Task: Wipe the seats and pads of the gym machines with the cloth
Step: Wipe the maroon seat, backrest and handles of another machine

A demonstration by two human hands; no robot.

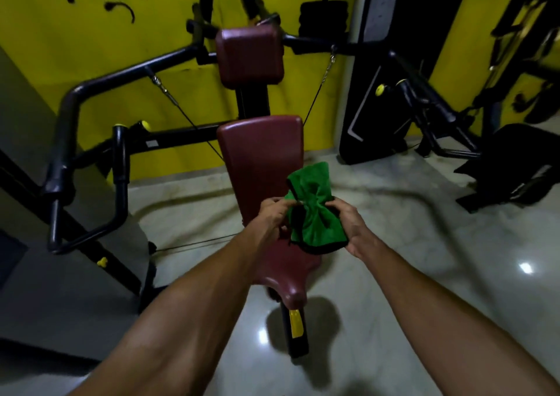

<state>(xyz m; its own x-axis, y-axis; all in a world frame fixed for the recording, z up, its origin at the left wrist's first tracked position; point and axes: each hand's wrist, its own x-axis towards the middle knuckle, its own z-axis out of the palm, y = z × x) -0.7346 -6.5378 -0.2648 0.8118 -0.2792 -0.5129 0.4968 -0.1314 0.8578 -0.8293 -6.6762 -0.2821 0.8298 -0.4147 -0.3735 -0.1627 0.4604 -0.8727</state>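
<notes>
Both hands are up at the centre of the frame, holding the green cloth [312, 210] bunched between them, above the long maroon seat [260, 159]. The left hand [269, 217] pinches the cloth's left edge with curled fingers; the right hand [351, 226] grips its right side and cups it from below. Beyond the seat, toward the top centre, stands the square maroon pad [250, 56]. Black handlebars [91, 141] fill the left side, in front of a yellow wall [60, 38].
</notes>
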